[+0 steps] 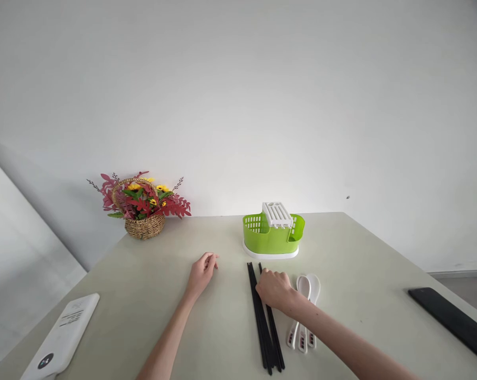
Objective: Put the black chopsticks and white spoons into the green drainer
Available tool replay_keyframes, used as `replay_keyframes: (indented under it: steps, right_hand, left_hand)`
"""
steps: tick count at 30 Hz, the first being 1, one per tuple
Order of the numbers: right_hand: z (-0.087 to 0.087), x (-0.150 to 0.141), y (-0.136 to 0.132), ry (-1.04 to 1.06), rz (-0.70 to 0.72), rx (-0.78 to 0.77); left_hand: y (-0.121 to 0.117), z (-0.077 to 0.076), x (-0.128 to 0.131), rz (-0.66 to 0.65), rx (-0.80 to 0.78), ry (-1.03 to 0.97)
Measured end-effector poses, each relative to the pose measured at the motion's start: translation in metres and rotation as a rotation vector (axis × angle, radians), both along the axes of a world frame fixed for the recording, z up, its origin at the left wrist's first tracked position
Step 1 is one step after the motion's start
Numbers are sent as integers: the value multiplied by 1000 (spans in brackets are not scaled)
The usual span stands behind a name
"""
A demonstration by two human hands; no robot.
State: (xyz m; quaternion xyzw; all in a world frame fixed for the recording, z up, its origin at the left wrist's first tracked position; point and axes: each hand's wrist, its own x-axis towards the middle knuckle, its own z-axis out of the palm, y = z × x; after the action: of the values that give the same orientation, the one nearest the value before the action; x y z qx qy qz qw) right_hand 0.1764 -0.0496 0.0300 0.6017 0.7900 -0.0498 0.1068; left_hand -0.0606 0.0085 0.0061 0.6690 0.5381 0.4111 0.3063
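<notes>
Black chopsticks (264, 340) partly under right hand (274, 288), grip unclear; loose, released left hand (202, 272) apart

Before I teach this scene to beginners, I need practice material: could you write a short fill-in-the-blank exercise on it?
1. The chopsticks by the right hand are coloured ____.
2. The white spoons lie to the ____ of the chopsticks.
3. The caddy is mainly ____.
4. The hand nearer the flower basket is the ____ one.

Missing words: black; right; green; left.
</notes>
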Motion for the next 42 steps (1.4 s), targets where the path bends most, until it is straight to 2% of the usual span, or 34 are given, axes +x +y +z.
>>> replay_keyframes:
  steps: [4,10,15,20,29,33,36,40,42]
  right_hand:
    - [1,-3,7,-56,-1,-90]
    - [3,-4,19,-47,-79,-172]
    - [3,-3,21,3,-131,-186]
    - [3,-1,20,27,-124,-184]
    - [4,9,13,170,-181,-100]
    - [18,21,10,291,-183,3]
    - [39,24,6,365,-150,121]
    - [72,11,2,438,-90,282]
    - [83,0,1,474,-54,366]
  left_hand:
    - [0,0,0,-7,2,12]
    - [-1,-1,0,-5,1,23]
    - [-1,-2,-1,-5,4,26]
    - [-2,-2,-1,-2,9,26]
    - [-2,-5,0,9,28,22]
    - [-7,-4,1,31,25,11]
    - [-17,-1,5,23,-1,11]
    - [-38,6,15,-67,-31,-8]
    - [-50,8,20,-135,-4,-20]
